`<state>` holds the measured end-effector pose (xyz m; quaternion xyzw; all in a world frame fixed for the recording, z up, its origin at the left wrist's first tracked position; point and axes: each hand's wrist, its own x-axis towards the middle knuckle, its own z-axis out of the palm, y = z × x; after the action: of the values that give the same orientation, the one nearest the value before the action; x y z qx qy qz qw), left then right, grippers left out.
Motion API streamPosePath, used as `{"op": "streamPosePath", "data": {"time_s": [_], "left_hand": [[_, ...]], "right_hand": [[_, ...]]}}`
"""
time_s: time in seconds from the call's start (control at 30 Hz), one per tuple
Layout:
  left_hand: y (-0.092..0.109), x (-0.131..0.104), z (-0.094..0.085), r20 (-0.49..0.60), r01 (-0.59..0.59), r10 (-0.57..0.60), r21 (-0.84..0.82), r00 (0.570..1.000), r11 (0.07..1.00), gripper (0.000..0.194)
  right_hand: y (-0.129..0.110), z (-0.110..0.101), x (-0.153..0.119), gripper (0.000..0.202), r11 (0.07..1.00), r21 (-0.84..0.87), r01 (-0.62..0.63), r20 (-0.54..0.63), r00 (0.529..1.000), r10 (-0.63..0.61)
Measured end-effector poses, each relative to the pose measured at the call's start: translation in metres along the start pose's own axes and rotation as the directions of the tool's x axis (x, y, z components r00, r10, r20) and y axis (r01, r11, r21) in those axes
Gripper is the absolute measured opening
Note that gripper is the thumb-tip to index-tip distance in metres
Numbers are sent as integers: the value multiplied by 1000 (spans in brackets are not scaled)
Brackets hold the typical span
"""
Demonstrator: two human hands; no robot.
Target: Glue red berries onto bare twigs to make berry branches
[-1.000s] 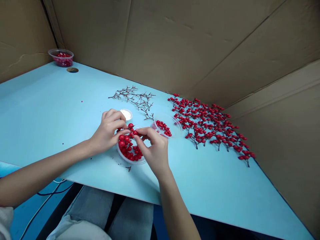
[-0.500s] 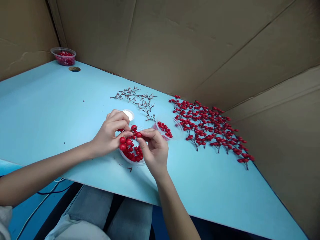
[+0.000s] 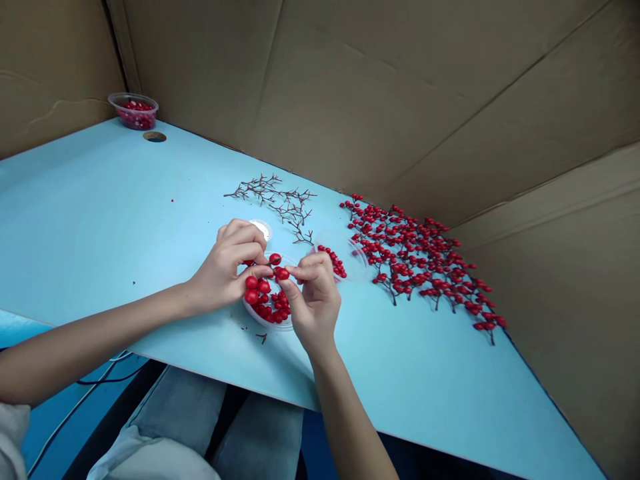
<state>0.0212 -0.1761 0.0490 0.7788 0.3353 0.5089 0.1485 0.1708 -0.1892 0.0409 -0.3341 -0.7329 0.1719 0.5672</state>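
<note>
My left hand (image 3: pixel 233 270) pinches a sprig of red berries (image 3: pixel 251 288), its berries hanging below and beside the fingers. Thumb and forefinger of my right hand (image 3: pixel 316 303) are closed at one red berry (image 3: pixel 282 274) on the right of that sprig. Both hands are over a clear round tub (image 3: pixel 257 321) with several loose red berries inside. Part of the tub is hidden by my hands. A small piece of brown twig (image 3: pixel 261 338) lies on the table just in front of it.
Bare brown twigs (image 3: pixel 285 210) lie behind my hands, near a white round object (image 3: pixel 261 230). Another clear tub of berries (image 3: pixel 333 261) stands right of them. Many berry-laden branches (image 3: pixel 420 253) spread along the right. A further berry tub (image 3: pixel 134 112) stands at the far left corner by cardboard walls (image 3: pixel 350 87).
The view has shifted slightly. My left hand still holds the sprig, and my right fingers remain at the berry with hardly any change in position.
</note>
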Motion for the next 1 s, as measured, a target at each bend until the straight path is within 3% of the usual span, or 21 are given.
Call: {"op": "streamPosePath", "data": {"time_s": [0.4,1.0], "left_hand": [[2,0,0,26,-18,18,-4,999,1000,19],[1,0,-1,57,-22,22,4,998,1000,15]], "right_hand": [[2,1,-2,18,998,66,4,-13,1000,-3],[2,-1,-1,11,999,29,-31,22,999,30]]}}
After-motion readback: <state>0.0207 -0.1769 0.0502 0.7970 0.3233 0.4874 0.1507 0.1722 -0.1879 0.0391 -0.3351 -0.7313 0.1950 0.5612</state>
